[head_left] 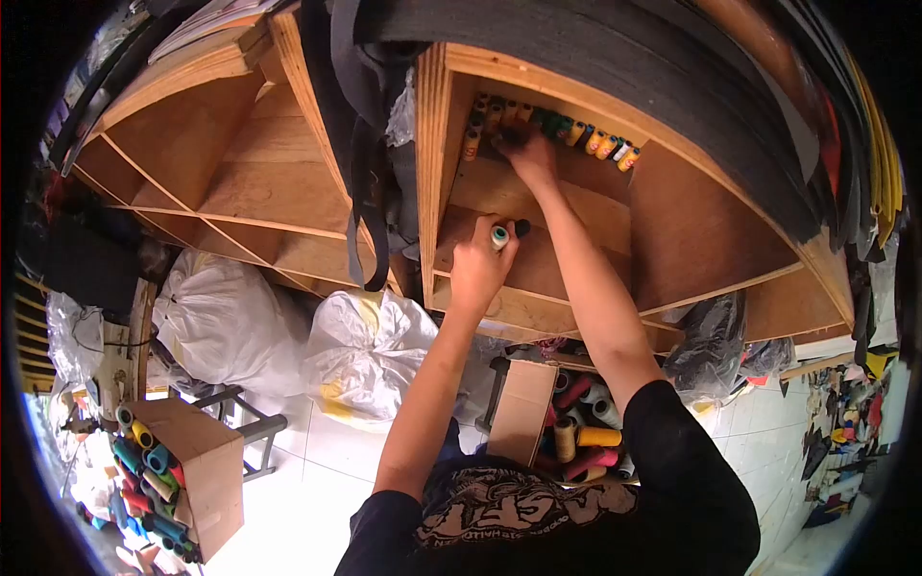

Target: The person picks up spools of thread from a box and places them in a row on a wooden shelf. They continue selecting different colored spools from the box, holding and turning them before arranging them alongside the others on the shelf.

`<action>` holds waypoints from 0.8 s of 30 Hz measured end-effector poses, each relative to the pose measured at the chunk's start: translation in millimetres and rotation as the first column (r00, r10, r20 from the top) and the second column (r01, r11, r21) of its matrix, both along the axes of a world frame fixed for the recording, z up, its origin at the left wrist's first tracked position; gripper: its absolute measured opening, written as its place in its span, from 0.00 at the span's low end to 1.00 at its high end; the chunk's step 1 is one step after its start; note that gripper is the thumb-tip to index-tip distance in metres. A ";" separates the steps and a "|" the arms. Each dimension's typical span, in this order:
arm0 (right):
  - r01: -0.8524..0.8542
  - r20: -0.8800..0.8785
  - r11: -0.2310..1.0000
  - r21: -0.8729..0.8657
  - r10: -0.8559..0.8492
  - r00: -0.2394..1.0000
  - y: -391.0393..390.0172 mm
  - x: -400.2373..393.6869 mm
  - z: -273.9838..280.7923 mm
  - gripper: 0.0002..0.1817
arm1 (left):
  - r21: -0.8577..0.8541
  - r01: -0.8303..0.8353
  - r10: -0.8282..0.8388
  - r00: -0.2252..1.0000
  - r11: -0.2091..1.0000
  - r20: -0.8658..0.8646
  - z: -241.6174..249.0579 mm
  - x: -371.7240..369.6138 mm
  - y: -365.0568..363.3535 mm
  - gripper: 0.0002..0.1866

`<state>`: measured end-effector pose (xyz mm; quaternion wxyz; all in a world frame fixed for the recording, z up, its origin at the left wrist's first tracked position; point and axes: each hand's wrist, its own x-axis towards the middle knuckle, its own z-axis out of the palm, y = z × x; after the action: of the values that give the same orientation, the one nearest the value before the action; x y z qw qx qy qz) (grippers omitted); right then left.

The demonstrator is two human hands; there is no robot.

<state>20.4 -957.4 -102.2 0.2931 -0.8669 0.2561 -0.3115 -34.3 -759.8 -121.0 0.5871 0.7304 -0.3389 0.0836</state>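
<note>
My left hand (477, 266) is closed around thread spools in front of the shelf. A white spool with a green top (499, 237) and a dark spool (521, 228) stick out of its grip. My right hand (530, 154) reaches deep into the wooden compartment, its fingers bent at the spools along the back. Shadow hides what those fingers hold. To its right stands a row of yellow spools (603, 146), with a white-and-black spool (622, 151) among them. Another yellow spool (471, 145) stands at the left wall of the compartment.
Black fabric strips (595, 53) lie across the shelf top, and a black strap (360, 182) hangs left of the compartment. Below me sits an open cardboard box (521, 411) of large thread cones. White sacks (370, 350) and another box of cones (206, 470) stand to the left.
</note>
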 end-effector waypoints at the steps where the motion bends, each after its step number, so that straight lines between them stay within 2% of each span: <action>1: 0.000 -0.016 1.000 0.020 0.001 1.000 -2.0 -2.2 0.8 0.21 | -0.002 0.001 -0.001 1.000 1.000 -0.006 -1.0 -0.1 -0.3 0.09; 4: -0.034 -0.242 0.987 -0.155 -0.005 0.970 -6.5 -13.4 8.8 0.21 | -0.017 -0.004 0.003 1.000 1.000 -0.017 -3.2 0.6 -1.3 0.10; 7: -0.106 -0.351 0.951 -0.291 -0.003 0.936 -17.2 -20.5 3.3 0.23 | -0.025 -0.008 0.008 1.000 1.000 -0.021 -2.5 -0.7 -2.5 0.10; 10: -0.124 -0.538 0.930 -0.345 -0.087 0.838 -34.9 -7.7 -4.0 0.24 | 0.004 -0.010 0.010 1.000 1.000 -0.029 -2.4 -1.1 -0.9 0.10; 13: -0.192 -0.331 0.976 -0.101 0.149 0.932 -30.4 -13.6 13.2 0.23 | 0.038 -0.004 0.006 0.999 0.999 -0.046 -2.7 -0.1 0.3 0.10; 16: -0.113 -0.342 0.991 0.074 0.132 0.930 -14.1 -11.4 25.7 0.21 | 0.041 0.000 0.002 0.999 0.999 -0.050 -4.6 0.6 0.0 0.10; 19: -0.070 -0.255 0.996 0.059 0.083 0.963 -14.5 2.7 7.4 0.20 | 0.017 -0.007 0.007 1.000 1.000 -0.030 -5.4 1.5 -1.7 0.09; 20: -0.025 -0.104 0.995 -0.099 0.015 0.994 -11.2 6.6 -1.5 0.22 | 0.020 -0.004 0.005 1.000 1.000 -0.031 -5.7 1.3 -1.4 0.09; 23: 0.022 -0.124 0.987 -0.159 -0.042 0.991 -8.5 14.5 -2.7 0.25 | -0.011 -0.003 0.003 1.000 1.000 0.000 -6.4 1.9 -2.9 0.11; 24: 0.067 -0.102 0.987 -0.145 -0.082 0.991 -5.7 17.7 -3.1 0.23 | -0.026 -0.006 0.006 1.000 1.000 0.014 -6.5 1.8 -2.6 0.12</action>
<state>38.1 -963.1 -105.3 0.2048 -0.8908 0.2811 -0.2924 -32.5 -762.4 -127.5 0.5940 0.7229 -0.3398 0.0950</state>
